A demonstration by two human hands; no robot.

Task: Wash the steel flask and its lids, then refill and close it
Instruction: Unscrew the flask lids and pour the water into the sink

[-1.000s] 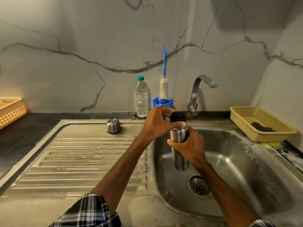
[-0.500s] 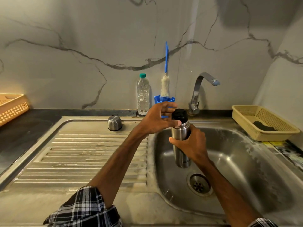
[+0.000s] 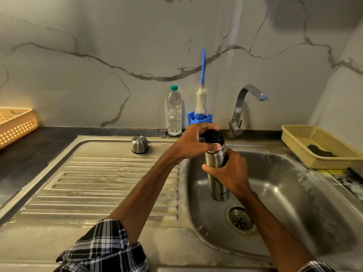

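Baskets bracket the scene: at far left a peach slotted basket sits on the dark tabletop. Next comes the ribbed steel drainboard, and at its back edge a steel cup lid stands mouth down, apart from everything else. Further right, against the marble wall, a clear water bottle with a green cap stands upright. It is just beside a blue holder, from which a bottle brush with a blue handle rises.

In front of these the left hand curls over the black inner lid on the neck of the steel flask — its grip is clenched round that lid. The flask is held roughly upright over the basin, above and a little left of the drain. The right hand wraps the flask's middle, its grip grasping the body from the right.

Behind stands the curved tap, its spout pointing right. At far right a yellow mesh basket rests beside the basin's rim with a dark scrub pad lying in it
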